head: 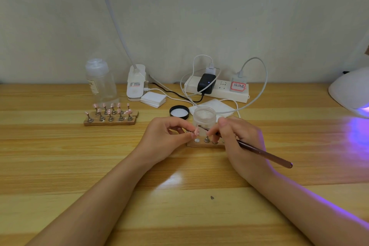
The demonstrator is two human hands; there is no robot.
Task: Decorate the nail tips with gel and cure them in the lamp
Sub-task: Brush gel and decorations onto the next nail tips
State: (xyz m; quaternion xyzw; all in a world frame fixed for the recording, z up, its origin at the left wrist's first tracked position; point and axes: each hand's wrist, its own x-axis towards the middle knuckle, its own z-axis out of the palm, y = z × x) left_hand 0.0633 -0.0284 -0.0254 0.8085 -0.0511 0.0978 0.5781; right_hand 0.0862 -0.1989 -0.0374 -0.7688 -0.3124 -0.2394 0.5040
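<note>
My left hand [169, 138] pinches a small pink nail tip [196, 132] on its stand, just above a wooden holder block [201, 143] with metal pegs. My right hand [237, 142] grips a thin brown brush [265, 155], whose fine point touches the nail tip. An open frosted jar [204, 116] stands right behind the hands, its black lid [179, 112] lying to its left. Two wooden racks [110, 116] with several pink nail tips sit at the left. The white curing lamp [351, 92] glows purple at the right edge.
A clear bottle [100, 82], a white clip lamp base [135, 84] and a stack of white pads [153, 99] stand at the back. A power strip [217, 89] with plugs and looping cables lies against the wall. White wipes [217, 106] lie behind the jar.
</note>
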